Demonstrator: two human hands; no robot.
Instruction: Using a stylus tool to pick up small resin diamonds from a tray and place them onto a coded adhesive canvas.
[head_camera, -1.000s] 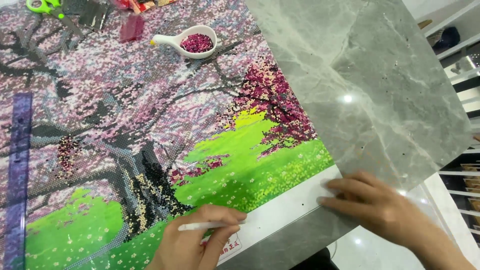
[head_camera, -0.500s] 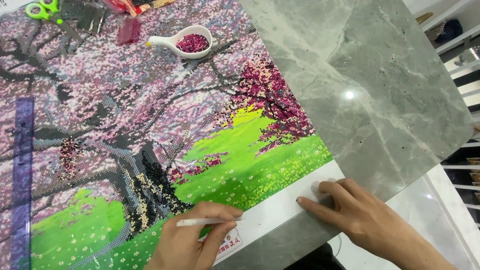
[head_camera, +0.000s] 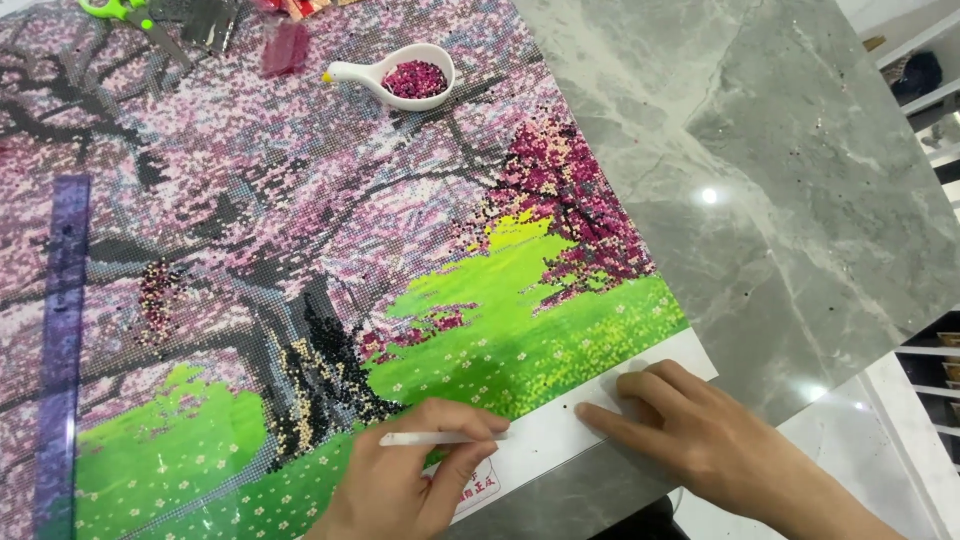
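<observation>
A large diamond-painting canvas (head_camera: 300, 250) of pink blossom trees over green grass lies on the grey marble table (head_camera: 760, 180). My left hand (head_camera: 420, 480) holds a white applicator pen (head_camera: 440, 438) lying sideways over the canvas's lower edge. My right hand (head_camera: 700, 440) rests flat with fingers spread on the white border at the canvas's lower right corner. A white spouted dish (head_camera: 395, 78) filled with dark pink beads sits on the canvas near its top.
A purple ruler (head_camera: 60, 340) lies along the canvas's left side. Green-handled scissors (head_camera: 120, 12) and a red packet (head_camera: 285, 48) lie at the top edge. Shelving (head_camera: 930, 90) stands beyond the table's right edge, above a white floor.
My right hand has slid left along the table onto the canvas's white corner border. My left hand with the pen has stayed at the lower edge.
</observation>
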